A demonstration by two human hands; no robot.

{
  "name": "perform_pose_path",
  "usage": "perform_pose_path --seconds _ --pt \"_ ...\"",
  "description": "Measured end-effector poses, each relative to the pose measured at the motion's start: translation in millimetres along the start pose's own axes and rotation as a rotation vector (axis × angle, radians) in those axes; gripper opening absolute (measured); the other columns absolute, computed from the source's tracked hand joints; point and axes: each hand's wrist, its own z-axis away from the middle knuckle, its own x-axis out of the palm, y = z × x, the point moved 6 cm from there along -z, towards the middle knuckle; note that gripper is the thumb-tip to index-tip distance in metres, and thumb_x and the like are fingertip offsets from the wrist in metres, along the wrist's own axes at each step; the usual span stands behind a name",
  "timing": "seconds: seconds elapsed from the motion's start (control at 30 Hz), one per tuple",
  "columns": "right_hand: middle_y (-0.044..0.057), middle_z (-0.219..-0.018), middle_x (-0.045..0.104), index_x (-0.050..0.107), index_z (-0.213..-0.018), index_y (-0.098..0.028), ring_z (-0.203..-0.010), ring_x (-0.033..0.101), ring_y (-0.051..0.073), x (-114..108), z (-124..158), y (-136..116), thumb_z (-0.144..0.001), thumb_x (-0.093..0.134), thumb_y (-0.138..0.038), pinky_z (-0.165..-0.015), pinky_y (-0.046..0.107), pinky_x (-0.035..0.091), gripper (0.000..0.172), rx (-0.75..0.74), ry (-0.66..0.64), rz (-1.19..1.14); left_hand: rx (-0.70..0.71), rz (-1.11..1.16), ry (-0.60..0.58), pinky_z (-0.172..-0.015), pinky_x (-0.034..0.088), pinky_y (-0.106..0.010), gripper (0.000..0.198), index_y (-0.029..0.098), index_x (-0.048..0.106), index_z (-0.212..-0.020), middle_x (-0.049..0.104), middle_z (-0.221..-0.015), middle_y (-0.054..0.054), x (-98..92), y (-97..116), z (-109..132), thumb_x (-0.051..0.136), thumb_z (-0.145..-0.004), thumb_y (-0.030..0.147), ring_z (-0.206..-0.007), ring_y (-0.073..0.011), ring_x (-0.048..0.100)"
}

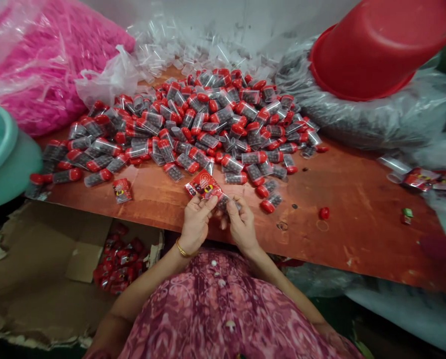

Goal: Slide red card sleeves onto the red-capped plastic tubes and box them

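My left hand [197, 220] pinches a red printed packet [205, 184] by its lower edge, just over the table's front edge. Close beside it, my right hand [241, 223] has its thumb and fingers closed on a small clear tube with dark contents [225, 202], which sits against the packet and is partly hidden by the fingers. Beyond both hands lies a big heap of clear tubes with red caps and dark contents [208, 117]. Another red packet [122, 190] rests on the table to the left of my hands.
A pink-filled bag [51, 65] and a teal tub [9, 159] stand left. At the right, a red bucket [372, 50] lies on a plastic bag [375, 117]. An open cardboard box [39, 269] with red packets is below the wooden table [338, 239].
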Motion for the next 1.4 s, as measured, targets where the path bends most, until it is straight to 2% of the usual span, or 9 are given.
perform_pose_path --seconds 0.17,0.33,0.53,0.7,1.0,1.1,1.23,1.33,1.4 --pt "-0.004 -0.066 0.056 0.052 -0.086 -0.022 -0.044 0.047 0.007 -2 5 -1 -0.085 0.051 -0.047 -0.042 0.02 0.041 0.024 -0.124 0.095 0.079 0.075 -0.004 0.012 -0.062 0.047 -0.02 0.035 0.016 0.057 -0.07 0.065 -0.065 0.003 0.1 6 -1 0.081 -0.053 0.035 -0.059 -0.0075 0.059" --pt "-0.005 -0.061 0.056 0.052 -0.089 -0.021 -0.036 0.043 0.005 -1 2 3 -0.084 0.049 -0.051 -0.034 0.018 0.035 0.03 0.027 0.014 -0.041 0.028 -0.023 0.039 -0.061 0.047 -0.023 0.038 0.015 0.055 -0.062 0.065 -0.063 0.002 -9.5 5 -9 0.083 -0.049 0.037 -0.058 -0.0092 0.06" --pt "-0.003 -0.066 0.061 0.055 -0.093 -0.022 -0.042 0.049 0.006 -6 4 -11 -0.085 0.052 -0.044 -0.041 0.019 0.041 0.024 -0.117 0.038 0.118 0.264 -0.265 0.048 -0.062 0.045 -0.021 0.026 0.015 0.061 -0.059 0.064 -0.06 0.003 -19.8 22 -9 0.08 -0.056 0.031 -0.057 -0.0076 0.057" --pt "-0.005 -0.06 0.058 0.052 -0.09 -0.021 -0.035 0.045 0.005 2 3 -1 -0.084 0.05 -0.051 -0.033 0.017 0.035 0.03 0.008 -0.028 -0.077 0.064 -0.133 -0.075 -0.058 0.047 -0.022 0.036 0.016 0.067 -0.078 0.069 -0.071 0.0 -6.8 10 -10 0.082 -0.052 0.036 -0.056 -0.009 0.059" --pt "-0.007 -0.059 0.053 0.048 -0.088 -0.022 -0.035 0.044 0.005 3 2 -4 -0.086 0.047 -0.052 -0.033 0.018 0.036 0.03 -0.087 0.014 -0.087 0.018 -0.015 -0.169 -0.043 0.04 -0.017 0.031 0.016 0.062 -0.073 0.056 -0.053 0.006 4.2 -1 1 0.079 -0.059 0.037 -0.046 -0.0054 0.048" --pt "-0.007 -0.058 0.05 0.048 -0.087 -0.022 -0.038 0.043 0.006 1 1 2 -0.087 0.048 -0.049 -0.035 0.018 0.035 0.027 -0.088 0.001 0.015 0.052 -0.02 -0.144 -0.051 0.044 -0.016 0.031 0.016 0.064 -0.074 0.062 -0.059 0.005 0.0 2 -1 0.082 -0.055 0.033 -0.05 -0.0051 0.052" --pt "-0.007 -0.058 0.047 0.049 -0.093 -0.022 -0.041 0.039 0.006 2 5 8 -0.09 0.045 -0.045 -0.039 0.019 0.033 0.024 -0.098 -0.075 0.074 0.04 -0.036 -0.164 -0.066 0.049 -0.023 0.038 0.014 0.068 -0.073 0.07 -0.073 -0.003 -0.7 4 -9 0.08 -0.055 0.045 -0.067 -0.0119 0.062" --pt "-0.008 -0.057 0.045 0.046 -0.096 -0.023 -0.039 0.038 0.007 10 9 12 -0.092 0.038 -0.046 -0.037 0.019 0.032 0.025 -0.044 -0.183 0.018 0.05 -0.122 -0.133 -0.066 0.049 -0.025 0.037 0.013 0.069 -0.072 0.07 -0.07 -0.004 -1.3 3 -13 0.078 -0.057 0.046 -0.065 -0.0138 0.063" --pt "-0.007 -0.06 0.047 0.047 -0.095 -0.023 -0.042 0.04 0.007 9 8 10 -0.09 0.041 -0.046 -0.04 0.02 0.035 0.025 -0.057 -0.146 0.027 0.081 -0.166 -0.113 -0.065 0.05 -0.025 0.035 0.013 0.069 -0.071 0.07 -0.068 -0.004 -0.7 1 -12 0.077 -0.059 0.046 -0.064 -0.0136 0.063"
